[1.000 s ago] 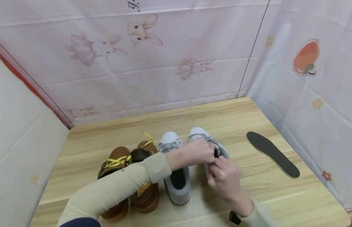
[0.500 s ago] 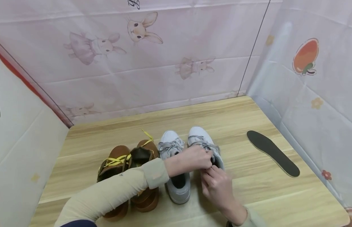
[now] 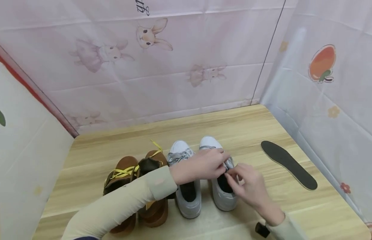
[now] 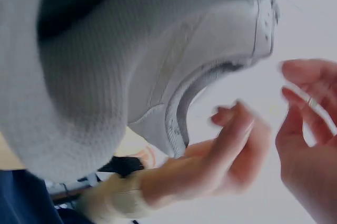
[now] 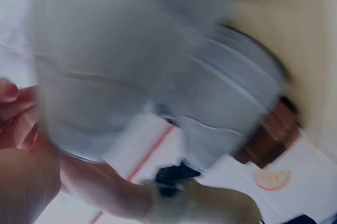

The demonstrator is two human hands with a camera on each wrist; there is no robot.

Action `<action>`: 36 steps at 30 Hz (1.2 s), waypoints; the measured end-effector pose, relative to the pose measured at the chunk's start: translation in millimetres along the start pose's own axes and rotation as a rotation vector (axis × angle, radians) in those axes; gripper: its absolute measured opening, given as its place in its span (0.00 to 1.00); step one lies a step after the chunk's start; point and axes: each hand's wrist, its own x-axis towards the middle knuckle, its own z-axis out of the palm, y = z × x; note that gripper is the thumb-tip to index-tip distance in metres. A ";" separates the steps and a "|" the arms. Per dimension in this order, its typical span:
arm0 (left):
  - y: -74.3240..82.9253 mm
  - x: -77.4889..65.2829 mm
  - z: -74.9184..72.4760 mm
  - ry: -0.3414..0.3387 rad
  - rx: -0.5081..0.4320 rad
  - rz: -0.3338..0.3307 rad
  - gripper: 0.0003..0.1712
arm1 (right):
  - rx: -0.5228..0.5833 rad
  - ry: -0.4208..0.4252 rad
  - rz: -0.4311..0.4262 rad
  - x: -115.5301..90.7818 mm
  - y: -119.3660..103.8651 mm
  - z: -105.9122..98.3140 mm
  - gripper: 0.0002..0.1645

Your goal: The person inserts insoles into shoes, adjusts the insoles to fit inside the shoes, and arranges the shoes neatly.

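Observation:
Two pale grey-white sneakers with grey laces stand side by side, toes toward the back. Over the laces and tongue of the right-hand sneaker (image 3: pixel 225 202) is my left hand (image 3: pixel 208 163), fingers bent. Beside its opening is my right hand (image 3: pixel 250 182), thumb and forefinger tips close together near the tongue. In the left wrist view, my left hand (image 4: pixel 310 139) has thumb and fingers spread apart, and my right hand (image 4: pixel 210 168) lies loosely bent beside the sneaker's collar. Dark lining (image 3: pixel 223 183) shows inside the shoe. My left forearm partly covers the other sneaker (image 3: pixel 190 209).
A pair of brown shoes (image 3: pixel 153 216) with yellow laces stands at left, partly under my left sleeve. A dark insole (image 3: pixel 289 163) lies flat toward the table's right edge. Printed cloth walls (image 3: pixel 174 76) surround the wooden table (image 3: pixel 278 206).
My right hand moves from inside the sneaker's opening up and to the right, its fingers loosening. The sneaker's heel and dark inside come into sight. My left hand stays over the tongue.

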 end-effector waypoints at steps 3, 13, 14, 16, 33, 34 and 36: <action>6.6 6.0 7.1 -0.052 0.140 -0.106 0.13 | -0.138 -0.155 0.165 8.7 9.7 -7.2 0.16; 18.4 21.7 37.1 -0.057 0.363 -0.124 0.07 | -0.285 -0.507 0.308 12.5 20.1 2.4 0.39; 18.7 22.2 37.1 -0.055 0.368 -0.126 0.06 | -0.284 -0.509 0.315 12.1 20.6 3.2 0.40; 18.0 22.5 36.7 -0.058 0.381 -0.120 0.04 | -0.273 -0.508 0.324 11.5 22.1 4.4 0.40; 12.1 20.6 35.9 0.053 0.334 -0.160 0.06 | -0.349 -0.427 0.154 3.7 34.2 13.2 0.13; 12.4 20.8 35.8 0.043 0.340 -0.165 0.06 | -0.358 -0.426 0.151 3.5 34.2 13.5 0.14; 12.5 21.5 35.8 0.016 0.348 -0.159 0.07 | -0.370 -0.421 0.146 3.5 34.4 14.1 0.15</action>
